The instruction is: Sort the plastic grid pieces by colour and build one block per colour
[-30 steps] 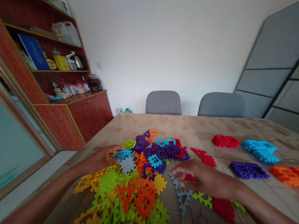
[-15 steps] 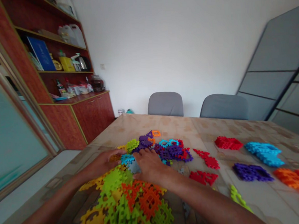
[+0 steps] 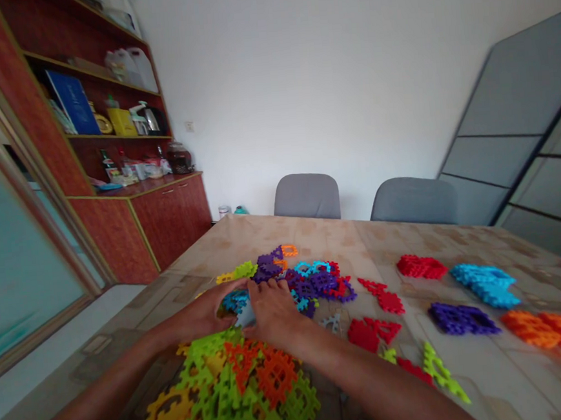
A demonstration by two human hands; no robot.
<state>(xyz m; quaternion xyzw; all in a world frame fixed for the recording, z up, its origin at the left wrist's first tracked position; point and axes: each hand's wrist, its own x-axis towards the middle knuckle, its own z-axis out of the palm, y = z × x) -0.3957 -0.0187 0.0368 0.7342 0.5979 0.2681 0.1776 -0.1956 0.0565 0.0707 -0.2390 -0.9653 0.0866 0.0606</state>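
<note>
My left hand point(image 3: 206, 316) curves its thumb and fingers around blue interlocking plastic pieces point(image 3: 236, 300). Pressed against the other side of this cluster, my right hand point(image 3: 273, 307) has its fingers bent over the pieces, with a pale grey piece point(image 3: 245, 315) by its thumb. Its fingertips partly hide what lies under them. Close to me spreads a heap of lime green pieces point(image 3: 221, 389), with orange pieces point(image 3: 277, 375) on top and yellow pieces point(image 3: 168, 416) at its left. Beyond my hands lie mixed purple pieces point(image 3: 306, 285).
On the table's right stand stacks sorted by colour: red point(image 3: 421, 266), blue point(image 3: 485, 283), purple point(image 3: 464, 318) and orange point(image 3: 545, 328). Loose red pieces point(image 3: 389, 302) and a lime green triangle point(image 3: 441, 372) lie nearer. Two grey chairs point(image 3: 306, 196) stand at the far edge.
My hands have closed in around the blue pieces, the left one moving right and away from the yellow pieces. The view has shifted slightly, uncovering more loose pieces beside my right forearm.
</note>
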